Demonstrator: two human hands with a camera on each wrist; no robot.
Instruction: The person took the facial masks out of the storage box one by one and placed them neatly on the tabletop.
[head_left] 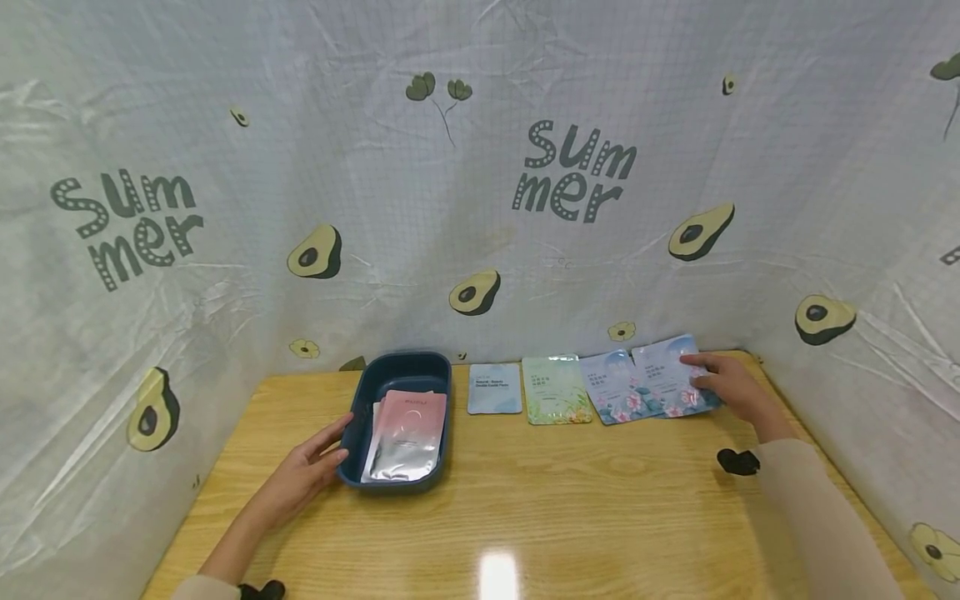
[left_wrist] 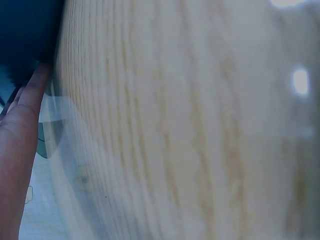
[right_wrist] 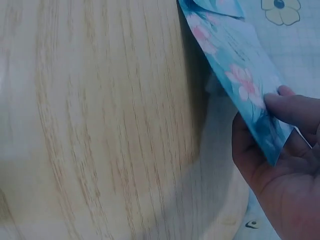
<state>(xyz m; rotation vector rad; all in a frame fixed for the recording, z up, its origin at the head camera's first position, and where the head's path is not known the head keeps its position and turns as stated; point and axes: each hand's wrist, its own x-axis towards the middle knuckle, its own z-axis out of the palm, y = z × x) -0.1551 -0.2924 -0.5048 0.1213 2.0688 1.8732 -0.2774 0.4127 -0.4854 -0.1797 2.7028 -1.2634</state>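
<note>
At the right end of a row of packets, my right hand (head_left: 729,385) pinches a blue floral sheet mask packet (head_left: 663,375) by its right edge. In the right wrist view, the thumb lies on the printed face of that packet (right_wrist: 245,82), fingers behind it, and the packet is tilted up from the table. Its left side overlaps a second blue floral packet (head_left: 615,387). My left hand (head_left: 303,471) rests its extended fingers against the left wall of a dark blue bin (head_left: 358,429). Inside the bin lie pink and silver packets (head_left: 408,433), stacked.
Between the bin and the floral packets lie a pale blue packet (head_left: 494,389) and a green packet (head_left: 557,390). A white curtain (head_left: 405,217) printed with avocados hangs behind and at both sides of the wooden table (head_left: 570,500).
</note>
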